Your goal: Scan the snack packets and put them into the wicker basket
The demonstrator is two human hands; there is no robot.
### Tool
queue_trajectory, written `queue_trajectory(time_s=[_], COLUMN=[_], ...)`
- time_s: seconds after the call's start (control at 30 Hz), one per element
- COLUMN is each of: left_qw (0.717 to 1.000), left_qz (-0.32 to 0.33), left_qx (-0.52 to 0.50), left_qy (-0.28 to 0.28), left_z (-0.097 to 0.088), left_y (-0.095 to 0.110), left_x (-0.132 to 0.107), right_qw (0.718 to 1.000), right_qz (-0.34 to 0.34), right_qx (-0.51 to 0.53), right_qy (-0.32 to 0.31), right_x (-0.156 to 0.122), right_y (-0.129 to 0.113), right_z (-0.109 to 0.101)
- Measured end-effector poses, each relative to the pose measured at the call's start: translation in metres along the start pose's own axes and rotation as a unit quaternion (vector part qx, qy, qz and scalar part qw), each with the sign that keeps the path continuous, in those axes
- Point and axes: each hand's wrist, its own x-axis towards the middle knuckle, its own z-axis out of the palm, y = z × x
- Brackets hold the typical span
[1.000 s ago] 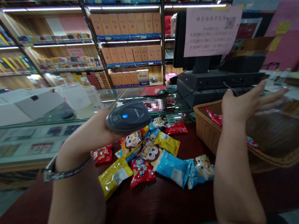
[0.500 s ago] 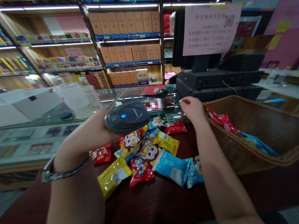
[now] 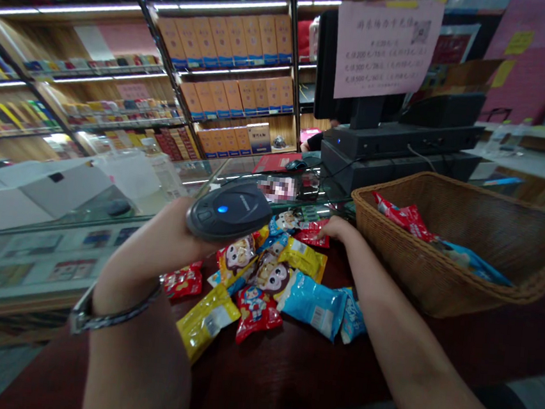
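My left hand grips a grey barcode scanner with a blue light on top, held above a heap of snack packets on the dark wooden counter. The packets are yellow, red and blue. My right hand reaches down onto a red packet at the far edge of the heap; its fingers curl on the packet. A wicker basket to the right holds a red packet and a blue packet.
Behind the basket stands a black till with a monitor bearing a paper notice. A glass display case runs along the left. Shelves of orange boxes line the back wall.
My right hand swung from over the basket back to the left and down onto the red packet at the far edge of the heap. The left hand with the scanner stayed put.
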Motion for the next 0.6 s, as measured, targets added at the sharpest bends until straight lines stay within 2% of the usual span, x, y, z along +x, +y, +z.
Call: queue_trajectory(time_s=[0.1, 0.17, 0.27, 0.4, 0.5, 0.6], left_qw=[1.0, 1.0, 1.0, 1.0, 0.999, 0.999], left_qz=[0.002, 0.0, -0.003, -0.01, -0.025, -0.024], left_qx=[0.008, 0.009, 0.002, -0.007, -0.013, -0.024], left_qy=[-0.003, -0.002, 0.001, 0.005, -0.015, -0.036], left_z=[0.0, 0.0, 0.0, 0.001, 0.002, 0.004], left_y=[-0.001, -0.001, 0.0, 0.001, 0.0, -0.001], left_x=[0.0, 0.0, 0.0, 0.0, 0.001, 0.002], right_qw=[0.998, 0.996, 0.993, 0.964, 0.935, 0.9], right_qz=[-0.017, -0.038, -0.077, -0.197, -0.264, -0.287], right_qx=[0.058, 0.084, 0.069, 0.064, 0.186, 0.313], right_qy=[-0.017, -0.006, 0.06, 0.165, 0.148, 0.103], right_x=[-0.009, -0.016, -0.03, -0.061, -0.086, -0.102], right_y=[-0.005, -0.01, -0.02, -0.036, -0.046, -0.051], right_z=[-0.003, -0.01, -0.029, -0.06, -0.075, -0.083])
